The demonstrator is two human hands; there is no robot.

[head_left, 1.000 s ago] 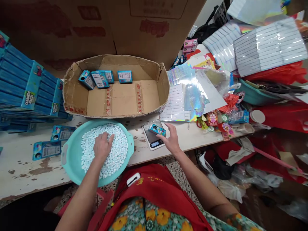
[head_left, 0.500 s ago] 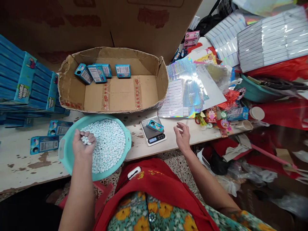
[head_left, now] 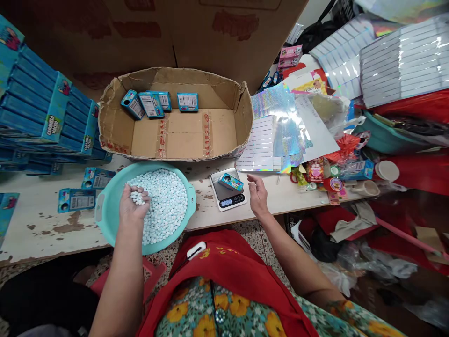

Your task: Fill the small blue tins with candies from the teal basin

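Observation:
My left hand is cupped palm up over the teal basin, closed around a handful of small white candies. The basin is heaped with the same white candies. My right hand hovers empty with fingers loosely apart, just right of a small digital scale. A little blue candy box lies on the scale's pan. Behind, a shallow cardboard tray holds several blue boxes along its far wall.
Stacks of flat blue cartons fill the left. Loose blue box blanks lie on the worn white table. Holographic sticker sheets, candy packets, and red bags crowd the right. Big brown cartons stand behind.
My left hand scooped candies from the basin and turned palm up holding them. My right hand left the box on the scale and drew back to its right.

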